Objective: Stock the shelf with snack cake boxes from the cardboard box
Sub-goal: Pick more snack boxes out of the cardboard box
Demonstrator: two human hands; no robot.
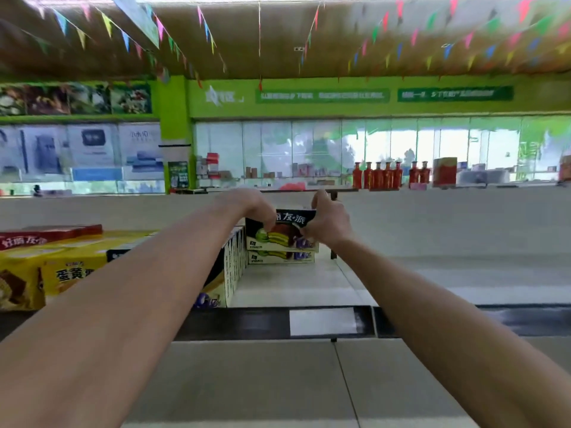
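Both my arms reach far back on the top shelf [293, 285]. My left hand [256, 208] and my right hand [329, 222] grip the two ends of a black and cream snack cake box [285, 233] with white lettering. It sits tilted on top of another box of the same kind [279, 256] at the back of the shelf. To the left stands a row of several matching boxes [233, 261] on edge. The cardboard box is out of view.
Yellow snack boxes [71, 270] and a red box [49, 234] fill the shelf's left part. A black price rail [324, 322] runs along the shelf front. Bare white shelf lies to the right. Red bottles [389, 174] stand on a far counter.
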